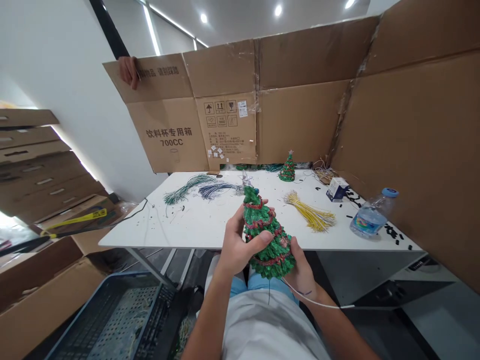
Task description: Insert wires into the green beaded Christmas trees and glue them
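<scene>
Between my two hands is a small artificial Christmas tree (267, 235), green with red garland and a clear star at its tip. It tilts, top away from me, above my lap at the table's front edge. My left hand (240, 240) wraps its left side, thumb across the front. My right hand (302, 267) grips the lower right near the base, its fingers partly hidden behind the tree. A white cable (318, 302) and a thin dark wire hang from the underside. A second decorated tree (287, 169) stands at the back of the white table (195, 227).
Bundles of green wires (187, 189), blue wires (219, 190) and yellow wires (311, 212) lie on the table. A water bottle (373, 215) and small box (337, 189) stand right. Cardboard (300, 115) walls the back. Another person's hand (128, 71) holds its top. A crate (112, 310) sits lower left.
</scene>
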Tool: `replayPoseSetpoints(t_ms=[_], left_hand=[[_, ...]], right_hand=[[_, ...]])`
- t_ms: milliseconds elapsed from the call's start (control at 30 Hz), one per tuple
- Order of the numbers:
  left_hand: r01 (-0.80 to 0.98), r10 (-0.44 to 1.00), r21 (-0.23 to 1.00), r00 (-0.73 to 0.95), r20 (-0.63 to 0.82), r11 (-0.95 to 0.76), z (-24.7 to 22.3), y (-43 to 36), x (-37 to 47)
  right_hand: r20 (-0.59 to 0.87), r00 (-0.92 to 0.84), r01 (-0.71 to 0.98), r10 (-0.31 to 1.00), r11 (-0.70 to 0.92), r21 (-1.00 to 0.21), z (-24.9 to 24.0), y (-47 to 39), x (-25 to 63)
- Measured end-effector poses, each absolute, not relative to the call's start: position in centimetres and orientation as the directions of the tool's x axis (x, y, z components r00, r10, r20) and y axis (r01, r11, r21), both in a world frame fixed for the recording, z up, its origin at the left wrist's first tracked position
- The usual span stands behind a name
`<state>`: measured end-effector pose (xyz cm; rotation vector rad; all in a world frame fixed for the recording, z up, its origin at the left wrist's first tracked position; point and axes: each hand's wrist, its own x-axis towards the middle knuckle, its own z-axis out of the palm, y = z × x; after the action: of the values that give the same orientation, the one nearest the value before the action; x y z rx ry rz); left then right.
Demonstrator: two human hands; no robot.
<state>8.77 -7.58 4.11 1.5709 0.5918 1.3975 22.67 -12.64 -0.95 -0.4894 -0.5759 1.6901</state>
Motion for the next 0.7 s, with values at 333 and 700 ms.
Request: replayPoseSetpoints(t_ms=[333,700], left_hand=[[0.372,0.479,0.435,0.028,0.877,-0.820,4.6,-7.8,8.6],[0.359,0.427,0.398,0.000,0.904,-0.844,4.8,-8.4,8.7]], right_hand=[[-0.031,0.109,-0.737,0.994,0.059,-0.674,-2.4,-11.1,22.1],[0.070,0.191,-0.620,0.979,0.176,-0.765,-3.8,-11.0,22.4]])
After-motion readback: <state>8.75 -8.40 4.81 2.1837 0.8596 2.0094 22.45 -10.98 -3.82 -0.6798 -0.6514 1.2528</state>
